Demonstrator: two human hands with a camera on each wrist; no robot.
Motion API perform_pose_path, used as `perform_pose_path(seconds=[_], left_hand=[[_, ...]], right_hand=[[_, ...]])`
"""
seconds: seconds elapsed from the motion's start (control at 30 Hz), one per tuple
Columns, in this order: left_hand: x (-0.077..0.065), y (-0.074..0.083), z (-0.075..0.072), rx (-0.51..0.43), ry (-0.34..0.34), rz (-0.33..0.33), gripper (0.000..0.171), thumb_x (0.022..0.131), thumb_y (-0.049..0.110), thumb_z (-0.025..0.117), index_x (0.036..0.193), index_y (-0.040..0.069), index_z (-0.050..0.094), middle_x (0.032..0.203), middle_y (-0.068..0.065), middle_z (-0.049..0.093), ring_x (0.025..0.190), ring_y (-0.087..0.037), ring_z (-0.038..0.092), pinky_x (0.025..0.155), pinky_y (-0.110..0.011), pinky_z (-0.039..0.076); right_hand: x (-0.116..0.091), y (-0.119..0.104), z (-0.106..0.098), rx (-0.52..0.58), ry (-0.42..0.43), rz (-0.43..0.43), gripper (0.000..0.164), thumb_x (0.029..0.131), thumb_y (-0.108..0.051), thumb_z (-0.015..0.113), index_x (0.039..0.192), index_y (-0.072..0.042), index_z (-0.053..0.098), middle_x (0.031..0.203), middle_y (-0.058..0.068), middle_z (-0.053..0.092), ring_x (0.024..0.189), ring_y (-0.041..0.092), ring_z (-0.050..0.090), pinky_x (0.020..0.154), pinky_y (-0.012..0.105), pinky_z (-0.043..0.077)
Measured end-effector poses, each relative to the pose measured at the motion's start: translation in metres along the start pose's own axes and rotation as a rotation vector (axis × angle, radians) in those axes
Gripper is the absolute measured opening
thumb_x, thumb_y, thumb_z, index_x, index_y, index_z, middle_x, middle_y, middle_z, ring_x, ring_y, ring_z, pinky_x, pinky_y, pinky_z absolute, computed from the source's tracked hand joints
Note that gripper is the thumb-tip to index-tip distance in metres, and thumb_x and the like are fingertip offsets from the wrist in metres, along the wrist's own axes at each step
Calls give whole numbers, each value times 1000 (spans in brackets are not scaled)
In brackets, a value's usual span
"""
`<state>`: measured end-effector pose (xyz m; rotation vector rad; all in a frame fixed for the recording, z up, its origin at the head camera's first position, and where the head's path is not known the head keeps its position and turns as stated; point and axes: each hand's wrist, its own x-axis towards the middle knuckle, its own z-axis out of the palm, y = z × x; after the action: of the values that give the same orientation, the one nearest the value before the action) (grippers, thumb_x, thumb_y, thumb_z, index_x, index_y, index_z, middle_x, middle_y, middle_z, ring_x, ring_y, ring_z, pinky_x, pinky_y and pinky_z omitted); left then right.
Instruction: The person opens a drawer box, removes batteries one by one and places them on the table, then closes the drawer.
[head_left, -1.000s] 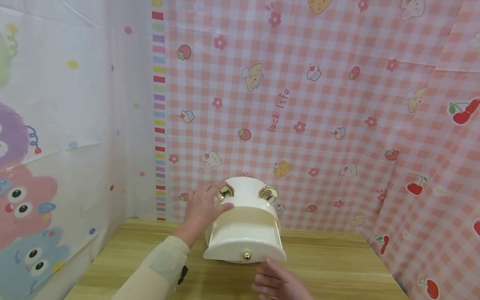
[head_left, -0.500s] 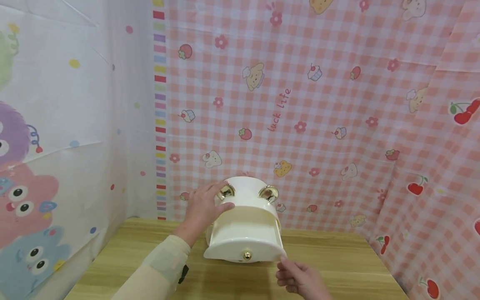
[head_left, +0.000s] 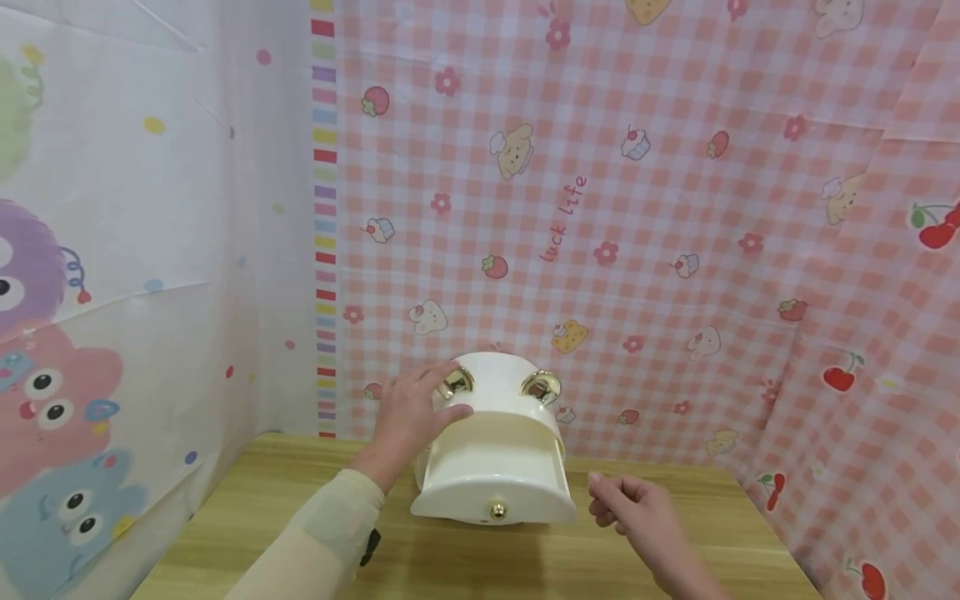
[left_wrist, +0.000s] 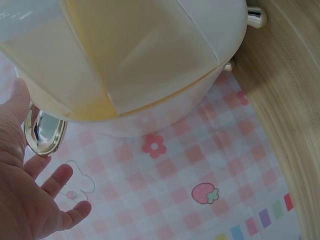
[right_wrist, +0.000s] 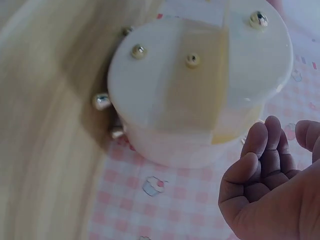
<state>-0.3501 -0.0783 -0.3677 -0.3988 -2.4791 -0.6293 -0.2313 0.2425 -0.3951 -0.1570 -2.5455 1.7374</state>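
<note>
A glossy white drawer box [head_left: 497, 379] with two gold ears stands on the table. Its drawer [head_left: 450, 502] is pulled out toward me and has a gold knob [head_left: 498, 511]. My left hand [head_left: 411, 415] rests on the box's upper left. The thumb lies along the top's front edge, and the other fingers reach behind the left gold ear [left_wrist: 45, 131]. Off the right side, apart from the box, my right hand [head_left: 637, 510] hovers with loosely curled fingers and holds nothing. Gold feet [right_wrist: 101, 101] and more knobs [right_wrist: 138, 51] show in the right wrist view.
The wooden table [head_left: 292, 483] spreads out around the box. Close behind it hangs a pink checked cloth [head_left: 637, 208] with printed pictures. A white cloth [head_left: 187, 350] with cartoon figures closes off the left side.
My right hand has moved from below the drawer front, past its right corner, to the right and away from the box. The left hand and the drawer keep their places.
</note>
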Motion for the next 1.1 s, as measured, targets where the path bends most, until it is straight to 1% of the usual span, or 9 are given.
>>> perform_pose_path(seconds=[0.1, 0.23, 0.33, 0.47, 0.57, 0.63, 0.87, 1.0, 1.1], left_hand=[[0, 1, -1, -2, -5, -4, 77, 86, 54, 85, 154, 27, 58, 153, -8, 64, 141, -39, 59, 116, -67, 43], [0, 2, -1, -2, -5, -3, 78, 86, 54, 85, 153, 27, 59, 153, -7, 64, 141, -39, 59, 117, -68, 43], [0, 1, -2, 0, 2, 0, 77, 85, 55, 85, 153, 26, 60, 152, -7, 65, 140, -39, 60, 116, -68, 43], [0, 1, -2, 4, -2, -1, 77, 86, 56, 85, 153, 26, 59, 152, -7, 65, 140, -38, 60, 116, -67, 43], [0, 1, -2, 1, -11, -4, 78, 87, 57, 84, 154, 27, 58, 152, -6, 64, 141, -38, 59, 117, -67, 42], [1, 2, -2, 0, -15, -4, 78, 87, 57, 83, 154, 28, 58, 153, -7, 64, 141, -38, 59, 117, -67, 42], [3, 2, -3, 24, -39, -6, 79, 87, 60, 81, 155, 28, 56, 155, -7, 62, 141, -38, 58, 117, -63, 42], [5, 2, -5, 36, -55, 8, 80, 88, 61, 80, 156, 27, 55, 153, -8, 63, 141, -37, 58, 118, -63, 42], [5, 1, -6, 37, -68, 13, 81, 89, 61, 80, 157, 27, 54, 152, -9, 63, 141, -37, 58, 121, -64, 40]], right_hand=[[1, -8, -5, -41, 25, -36, 45, 103, -48, 68, 93, -5, 75, 85, 1, 75, 82, 16, 70, 74, 29, 55], [4, -18, -10, -91, 32, -79, 45, 104, -48, 67, 93, -5, 75, 87, 3, 76, 82, 15, 70, 75, 29, 55], [9, -25, -10, -141, 20, -114, 45, 103, -50, 68, 98, -6, 77, 90, 4, 78, 83, 15, 70, 78, 31, 57], [17, -34, -7, -208, -16, -161, 46, 102, -52, 69, 109, -8, 79, 93, 2, 78, 85, 14, 71, 84, 37, 60], [20, -40, -5, -241, -42, -197, 43, 102, -48, 70, 113, -8, 80, 93, 0, 78, 84, 13, 72, 82, 37, 61], [22, -45, -3, -263, -55, -224, 39, 103, -44, 71, 112, -7, 80, 93, 1, 78, 84, 13, 73, 79, 34, 61], [29, -60, 2, -455, -62, -307, 27, 103, -38, 72, 109, -14, 81, 90, -2, 78, 79, 10, 69, 68, 30, 57], [34, -67, 6, -561, -68, -344, 25, 101, -40, 73, 107, -17, 82, 92, -4, 79, 81, 9, 67, 71, 32, 57], [38, -73, 10, -638, -96, -358, 25, 100, -43, 73, 106, -20, 82, 96, -4, 79, 84, 8, 69, 75, 35, 59]])
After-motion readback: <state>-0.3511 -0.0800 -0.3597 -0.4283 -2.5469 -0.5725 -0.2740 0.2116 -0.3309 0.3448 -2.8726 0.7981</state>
